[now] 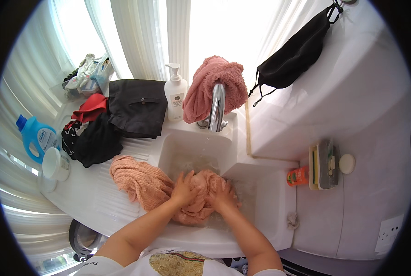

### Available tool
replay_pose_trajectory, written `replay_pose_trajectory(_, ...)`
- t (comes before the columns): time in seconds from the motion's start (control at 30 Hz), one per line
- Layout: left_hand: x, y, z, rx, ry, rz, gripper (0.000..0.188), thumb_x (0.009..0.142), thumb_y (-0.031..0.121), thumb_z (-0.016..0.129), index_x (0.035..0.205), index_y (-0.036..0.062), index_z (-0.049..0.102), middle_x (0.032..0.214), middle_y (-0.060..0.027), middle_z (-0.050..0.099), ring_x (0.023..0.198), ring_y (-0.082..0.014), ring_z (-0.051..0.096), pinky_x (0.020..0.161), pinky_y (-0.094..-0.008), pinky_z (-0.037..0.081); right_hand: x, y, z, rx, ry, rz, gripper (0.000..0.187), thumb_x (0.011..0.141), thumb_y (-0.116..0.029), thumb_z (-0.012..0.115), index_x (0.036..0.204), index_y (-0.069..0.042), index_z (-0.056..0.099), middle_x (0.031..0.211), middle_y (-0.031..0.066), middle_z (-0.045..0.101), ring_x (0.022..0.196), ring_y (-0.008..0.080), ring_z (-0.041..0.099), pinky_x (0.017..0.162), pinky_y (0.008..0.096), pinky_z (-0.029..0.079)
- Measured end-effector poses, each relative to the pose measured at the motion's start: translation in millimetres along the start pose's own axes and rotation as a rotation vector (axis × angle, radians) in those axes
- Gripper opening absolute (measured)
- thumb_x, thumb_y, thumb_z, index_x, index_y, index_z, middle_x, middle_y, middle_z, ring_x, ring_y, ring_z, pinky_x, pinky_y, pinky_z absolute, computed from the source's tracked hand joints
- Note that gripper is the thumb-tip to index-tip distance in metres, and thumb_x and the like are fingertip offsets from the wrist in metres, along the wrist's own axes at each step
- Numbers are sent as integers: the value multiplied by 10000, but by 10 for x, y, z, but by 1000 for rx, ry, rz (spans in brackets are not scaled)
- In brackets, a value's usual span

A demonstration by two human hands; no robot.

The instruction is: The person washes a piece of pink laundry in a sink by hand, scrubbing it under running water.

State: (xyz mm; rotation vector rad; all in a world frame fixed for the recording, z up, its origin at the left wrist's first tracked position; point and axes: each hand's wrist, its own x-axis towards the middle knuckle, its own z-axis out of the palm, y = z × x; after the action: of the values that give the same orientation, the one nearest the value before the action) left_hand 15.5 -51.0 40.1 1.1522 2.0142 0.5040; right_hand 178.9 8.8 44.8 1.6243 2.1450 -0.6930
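A peach-coloured, waffle-textured towel (143, 179) is bunched partly in the white sink (168, 146) and partly over the ribbed board to its left. My left hand (185, 189) rests on the wet bunch with its fingers spread. Against the right side of the same bunch presses my right hand (223, 197), fingers apart. Cloudy water lies in the basin around the towel. Above stands a chrome faucet (217, 103), with a few drops below its spout. A fluffy pink cloth (203, 87) hangs over the faucet.
Left of the sink lie dark folded clothes (138, 108), a black garment (97, 142) and a red cloth (90, 108). Beside them stand a blue detergent bottle (42, 135), a white tub (56, 164) and a white pump bottle (175, 94). A wall holder (315, 168) sits at right; a black mask (297, 55) hangs above.
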Motion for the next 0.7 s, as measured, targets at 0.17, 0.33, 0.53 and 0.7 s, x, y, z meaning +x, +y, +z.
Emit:
replay_pose_trajectory(0.17, -27, -235, 533, 595, -142, 309, 652, 853, 352, 582, 1453, 306, 330, 1537, -172, 170, 1388, -435, 177, 1084, -649, 125, 94, 28, 329, -382, -107, -141, 719, 912, -537, 385, 1508, -198, 169, 1576, 148, -23, 1434, 392, 34, 1034, 724, 124)
replay_pose_trajectory(0.33, 445, -354, 509, 659, -250, 325, 527, 870, 270, 559, 1385, 277, 446, 1481, -160, 302, 1354, -430, 255, 1083, -569, 237, 456, 247, 799, -74, 68, -209, 837, 838, -545, 534, 1515, -253, 138, 1571, 155, -17, 1434, 379, 54, 1061, 682, 136)
replay_pose_trajectory(0.53, 223, -431, 698, 176, 202, 336, 341, 874, 262, 557, 1195, 169, 621, 1407, -161, 407, 1293, -402, 355, 1044, -478, 348, -223, 128, -157, -159, -54, -223, 997, 627, -482, 771, 1458, -177, 312, 1472, 189, 295, 1321, 353, 339, 1042, 503, 320)
replay_pose_trajectory(0.7, 465, -580, 604, -905, -68, -51, 439, 941, 375, 495, 1240, 57, 545, 1335, -187, 478, 1191, -393, 480, 996, -486, 420, 415, 189, 437, 826, 62, -95, 609, 665, -231, 745, 1236, -100, 578, 1056, 126, 657, 910, 224, 643, 800, 334, 515)
